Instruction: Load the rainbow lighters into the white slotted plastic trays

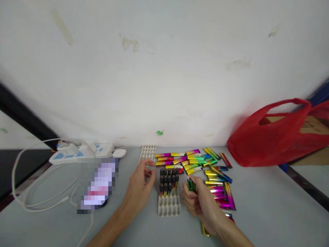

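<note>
My right hand (196, 199) is closed around a green lighter (190, 184), just to the right of a white tray (169, 210) with rows of slots. Several lighters with black tops (169, 179) stand upright in the tray's far rows, while its near slots hold none. On the tray's left side, my left hand (141, 181) is open with fingers apart, holding nothing. Many shiny coloured lighters (196, 159) lie loose behind the tray and to its right. Some of those on the right (218, 192) are partly hidden by my right hand and forearm.
A second white slotted tray (148, 151) lies by the wall behind my left hand. At left are a power strip (82, 152), white cables (38, 206) and a blurred-out phone (100, 183). A red bag (267, 137) and a cardboard box (316, 128) stand at right.
</note>
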Motion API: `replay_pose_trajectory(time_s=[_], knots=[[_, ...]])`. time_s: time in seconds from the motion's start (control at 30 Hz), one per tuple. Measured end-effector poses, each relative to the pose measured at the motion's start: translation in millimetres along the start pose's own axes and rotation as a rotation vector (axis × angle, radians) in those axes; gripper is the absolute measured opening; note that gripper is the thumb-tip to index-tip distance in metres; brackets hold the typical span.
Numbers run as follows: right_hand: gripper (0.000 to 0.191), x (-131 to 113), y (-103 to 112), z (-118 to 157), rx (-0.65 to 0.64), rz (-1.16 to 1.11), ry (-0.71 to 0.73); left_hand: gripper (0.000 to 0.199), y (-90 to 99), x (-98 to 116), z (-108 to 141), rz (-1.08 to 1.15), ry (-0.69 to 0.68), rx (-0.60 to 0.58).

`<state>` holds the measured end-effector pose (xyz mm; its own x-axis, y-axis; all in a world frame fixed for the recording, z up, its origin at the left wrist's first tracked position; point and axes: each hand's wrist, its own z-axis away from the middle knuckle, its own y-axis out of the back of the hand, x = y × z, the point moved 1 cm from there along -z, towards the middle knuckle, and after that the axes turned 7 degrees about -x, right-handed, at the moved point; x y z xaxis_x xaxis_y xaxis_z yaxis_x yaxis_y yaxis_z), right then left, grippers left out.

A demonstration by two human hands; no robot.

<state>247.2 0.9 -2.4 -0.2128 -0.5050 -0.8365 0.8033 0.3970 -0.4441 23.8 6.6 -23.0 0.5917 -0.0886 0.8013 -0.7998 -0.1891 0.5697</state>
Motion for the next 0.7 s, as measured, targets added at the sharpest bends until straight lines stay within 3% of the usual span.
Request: replay_pose_trajectory(time_s=[0.3, 0.7], knots=[[0.073, 3.0, 0.7, -1.4, -0.012, 0.06, -0.027, 0.027, -0.5, -1.5, 1.1, 0.002, -0.008, -0.01], [0.065, 2.0, 0.5, 0.6, -0.006, 0.038, 0.012, 0.027, -2.2, -4.0, 1.4, -0.004, -0.006, -0.042]])
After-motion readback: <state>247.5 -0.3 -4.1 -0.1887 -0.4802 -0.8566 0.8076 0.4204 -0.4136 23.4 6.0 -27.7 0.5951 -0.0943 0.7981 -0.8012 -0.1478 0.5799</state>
